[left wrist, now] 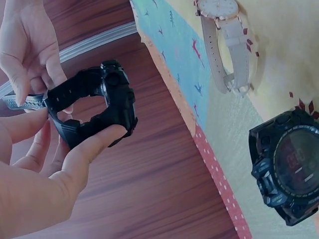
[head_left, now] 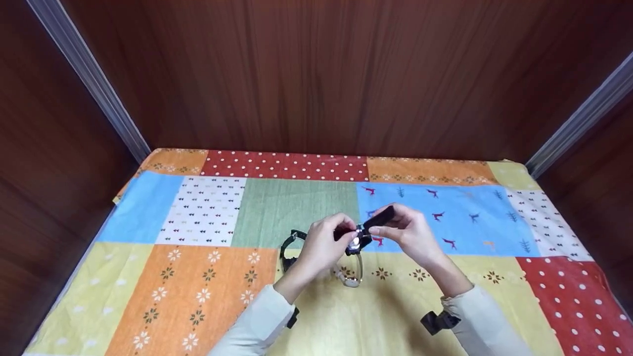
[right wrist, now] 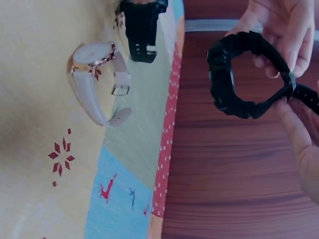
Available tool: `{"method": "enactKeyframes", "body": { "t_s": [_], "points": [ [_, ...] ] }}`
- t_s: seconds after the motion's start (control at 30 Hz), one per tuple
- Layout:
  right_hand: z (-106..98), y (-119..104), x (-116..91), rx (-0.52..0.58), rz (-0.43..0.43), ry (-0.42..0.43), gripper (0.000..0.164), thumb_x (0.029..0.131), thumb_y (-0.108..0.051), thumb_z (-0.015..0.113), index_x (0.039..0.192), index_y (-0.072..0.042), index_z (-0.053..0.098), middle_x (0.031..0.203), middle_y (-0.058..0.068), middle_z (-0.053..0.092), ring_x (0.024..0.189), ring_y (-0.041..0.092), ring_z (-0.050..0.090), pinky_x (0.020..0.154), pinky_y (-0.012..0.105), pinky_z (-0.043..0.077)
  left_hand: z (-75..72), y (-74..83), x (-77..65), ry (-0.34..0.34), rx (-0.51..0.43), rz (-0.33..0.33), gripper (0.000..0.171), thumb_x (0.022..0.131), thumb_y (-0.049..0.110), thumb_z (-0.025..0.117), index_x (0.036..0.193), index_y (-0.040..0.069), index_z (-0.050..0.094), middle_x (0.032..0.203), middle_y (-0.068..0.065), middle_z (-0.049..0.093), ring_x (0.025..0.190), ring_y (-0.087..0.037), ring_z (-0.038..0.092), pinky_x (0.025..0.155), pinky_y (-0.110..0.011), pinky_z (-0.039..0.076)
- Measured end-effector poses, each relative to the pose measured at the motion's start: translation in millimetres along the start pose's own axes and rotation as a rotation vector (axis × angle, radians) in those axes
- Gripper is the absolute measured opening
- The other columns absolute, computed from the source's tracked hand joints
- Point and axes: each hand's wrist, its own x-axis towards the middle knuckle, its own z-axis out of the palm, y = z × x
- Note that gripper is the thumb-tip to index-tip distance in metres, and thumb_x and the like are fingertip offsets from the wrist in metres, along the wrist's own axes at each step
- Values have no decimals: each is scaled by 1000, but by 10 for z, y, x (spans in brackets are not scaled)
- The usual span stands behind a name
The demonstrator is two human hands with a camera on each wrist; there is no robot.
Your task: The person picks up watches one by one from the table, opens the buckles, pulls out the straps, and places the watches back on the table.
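Raised above the cloth, a black wristwatch (left wrist: 119,94) hangs between both hands, its strap closed into a loop at the buckle. My left hand (head_left: 324,240) grips the strap, and in the left wrist view its thumb lies along the loop near the case. Fingers and thumb of my right hand (head_left: 413,235) pinch the strap by the buckle, where the loose strap end (head_left: 382,219) sticks out. Below lies a second watch with a pale strap and rose-gold case (right wrist: 92,55). Beside my left wrist rests another black digital watch (left wrist: 299,164), partly hidden by the hand in the head view.
A patchwork-patterned cloth (head_left: 198,291) covers the table. Dark wood panels (head_left: 306,74) rise behind it and on both sides, with grey metal strips (head_left: 94,74) at the corners. Black wrist cameras (head_left: 439,322) sit by the sleeves.
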Motion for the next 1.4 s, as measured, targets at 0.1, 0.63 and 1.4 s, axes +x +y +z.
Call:
{"method": "enactKeyframes", "body": {
  "t_s": [0.1,0.63,1.4],
  "points": [
    [1,-18,11,-25,-11,32,22,74,-4,74,92,4,63,82,15,66,74,19,64,69,28,52,-25,23,7,-6,28,-5,16,79,7,69,94,8,64,93,-3,65,91,-18,59,83,-34,45],
    [-4,-96,9,-91,-37,-33,28,75,-2,72,98,8,61,91,19,63,79,19,64,71,27,52,-76,14,-4,14,114,19,25,76,10,72,100,5,69,98,-7,66,94,-22,59,84,-35,45],
    [13,63,-8,-210,-121,-198,26,75,6,70,99,10,64,94,20,63,87,31,63,75,25,51,-165,13,-13,-47,50,17,25,74,8,74,98,5,67,98,-5,65,98,-21,57,89,-38,41]
  ]
}}
